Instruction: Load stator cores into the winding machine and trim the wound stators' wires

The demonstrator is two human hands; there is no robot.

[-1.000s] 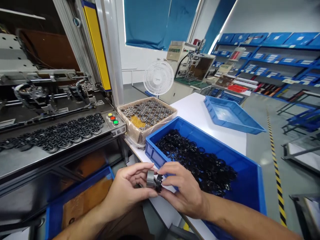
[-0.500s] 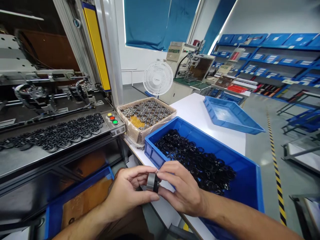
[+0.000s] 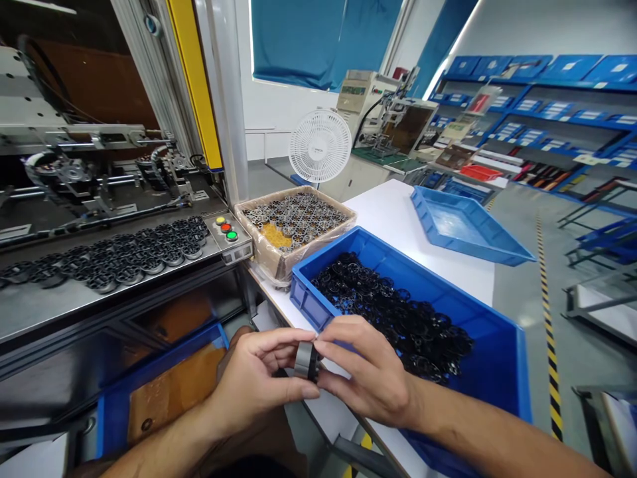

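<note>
Between my hands, above the near edge of the white table, is a short round metal core (image 3: 302, 360) with a black plastic ring on its right side. My left hand (image 3: 249, 372) has its thumb under the core and its fingers over the top. My right hand (image 3: 371, 372) pinches the black ring side with thumb and fingertips, which partly hide it. Just beyond my right hand, the deep blue bin (image 3: 520, 372) holds a heap of loose black plastic rings (image 3: 388, 312).
A plastic-lined cardboard box (image 3: 279, 265) of metal cores stands behind the bin. Rows of black-capped cores (image 3: 134, 255) lie on the machine bench at left, beside a button box (image 3: 237, 252). A light blue tray (image 3: 468, 229), a white fan (image 3: 320, 146) and a lower blue bin (image 3: 102, 425) surround the workplace.
The view has shifted slightly. Both hands keep nearly the same grip on the core and its black ring, with only a very small movement.
</note>
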